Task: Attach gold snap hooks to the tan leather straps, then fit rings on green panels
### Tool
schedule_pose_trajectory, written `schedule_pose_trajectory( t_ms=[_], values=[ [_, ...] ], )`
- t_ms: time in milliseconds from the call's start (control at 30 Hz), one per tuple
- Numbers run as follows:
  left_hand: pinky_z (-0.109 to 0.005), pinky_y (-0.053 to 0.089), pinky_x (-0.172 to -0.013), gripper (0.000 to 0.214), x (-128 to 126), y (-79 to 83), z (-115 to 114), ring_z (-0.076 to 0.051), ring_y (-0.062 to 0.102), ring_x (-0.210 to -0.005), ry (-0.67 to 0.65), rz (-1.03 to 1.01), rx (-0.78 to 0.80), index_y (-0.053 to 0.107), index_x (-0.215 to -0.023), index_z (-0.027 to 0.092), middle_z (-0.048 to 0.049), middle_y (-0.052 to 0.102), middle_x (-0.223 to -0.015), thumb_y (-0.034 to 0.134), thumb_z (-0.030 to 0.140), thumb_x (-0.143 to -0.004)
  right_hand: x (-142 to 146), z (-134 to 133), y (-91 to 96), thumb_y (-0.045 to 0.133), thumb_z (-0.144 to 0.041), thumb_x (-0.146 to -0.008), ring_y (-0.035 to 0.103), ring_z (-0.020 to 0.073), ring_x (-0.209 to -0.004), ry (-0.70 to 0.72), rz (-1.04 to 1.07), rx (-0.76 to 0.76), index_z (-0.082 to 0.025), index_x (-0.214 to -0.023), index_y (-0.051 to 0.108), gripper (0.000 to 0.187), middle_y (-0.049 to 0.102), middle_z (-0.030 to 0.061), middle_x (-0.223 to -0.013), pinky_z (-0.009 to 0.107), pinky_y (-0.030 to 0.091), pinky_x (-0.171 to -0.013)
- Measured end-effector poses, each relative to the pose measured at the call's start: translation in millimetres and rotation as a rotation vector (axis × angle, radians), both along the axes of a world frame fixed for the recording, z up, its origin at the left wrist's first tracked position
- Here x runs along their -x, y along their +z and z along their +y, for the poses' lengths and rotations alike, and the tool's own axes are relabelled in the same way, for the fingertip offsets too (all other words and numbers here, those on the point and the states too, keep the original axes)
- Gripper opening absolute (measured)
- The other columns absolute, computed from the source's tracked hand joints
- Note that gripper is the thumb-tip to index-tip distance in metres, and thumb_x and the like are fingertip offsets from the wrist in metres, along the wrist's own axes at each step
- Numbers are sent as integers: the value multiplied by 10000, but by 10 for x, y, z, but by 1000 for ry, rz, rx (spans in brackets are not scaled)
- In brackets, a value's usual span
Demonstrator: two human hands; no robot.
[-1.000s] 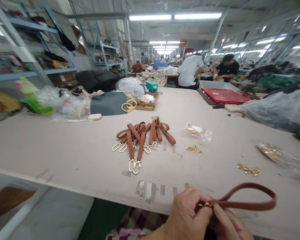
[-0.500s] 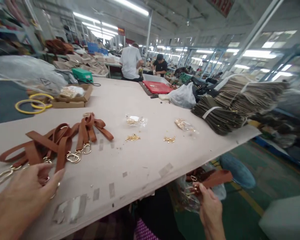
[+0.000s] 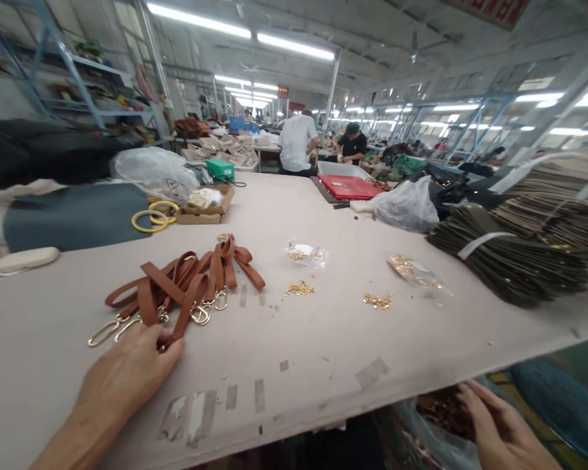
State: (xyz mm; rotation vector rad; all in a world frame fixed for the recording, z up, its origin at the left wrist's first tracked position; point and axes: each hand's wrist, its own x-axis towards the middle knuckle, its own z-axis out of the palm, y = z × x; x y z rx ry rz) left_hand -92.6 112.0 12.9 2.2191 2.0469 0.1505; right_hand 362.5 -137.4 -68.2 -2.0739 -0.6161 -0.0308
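Our left hand lies flat on the table, fingers spread and closing on nothing, its fingertips touching the near end of a pile of brown leather straps. The straps lie crossed over one another on the left half of the table, each ending in a gold clip (the clips fan out toward us). Our right hand is below the table's near edge at the lower right, fingers extended and loose, reaching into a clear plastic bag that holds more brown pieces; we cannot tell whether it touches anything inside.

Just right of the straps sit two small heaps of gold hardware, and beyond them two little plastic packets of the same. Farther left, a cardboard box stands beside yellow rings on a dark grey sheet. A stack of dark flat pieces fills the table's right edge. At the far end lie a red tray and a green box, and two people work well away from us.
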Motion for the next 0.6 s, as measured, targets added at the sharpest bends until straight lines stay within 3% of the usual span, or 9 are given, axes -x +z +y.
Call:
schedule_pose_trajectory(
  t_ms=[33,133,233,433,600],
  values=[
    [-429,482,-781,342,-4,11,1,-315,644,-889,10,24,-10,685,-798,191,-133,666,-947,409,387,-842,145,167,98,649,-553,-714,675,360,-856,92,-97,64,-267,-970,714,390,729,106,-914,538,517,-789],
    [-430,486,-724,309,14,12,28,-320,657,-836,21,54,-3,668,-746,205,-137,672,-928,412,359,-822,542,774,305,552,-472,-833,666,267,-918,564,-286,81,-238,-985,696,313,723,70,-984,416,516,-856],
    [-440,483,-723,310,39,15,29,-325,662,-830,21,43,47,658,-733,201,-139,661,-927,386,325,-820,844,1381,410,485,-366,-901,669,218,-906,779,-333,141,-212,-994,678,263,726,64,-988,343,518,-817],
    [-435,480,-735,364,55,-4,-79,-313,648,-897,9,28,52,632,-859,203,-114,610,-1005,338,416,-877,1242,2200,455,458,-265,-905,681,183,-885,907,-393,245,-220,-972,691,247,736,37,-975,285,503,-810],
    [-392,476,-744,348,135,-88,-98,-271,650,-893,24,23,19,612,-848,203,-96,611,-1006,299,348,-893,1110,2625,388,418,-292,-921,670,213,-906,733,-449,295,-180,-1026,693,315,723,81,-1024,321,486,-829]
  ],
)
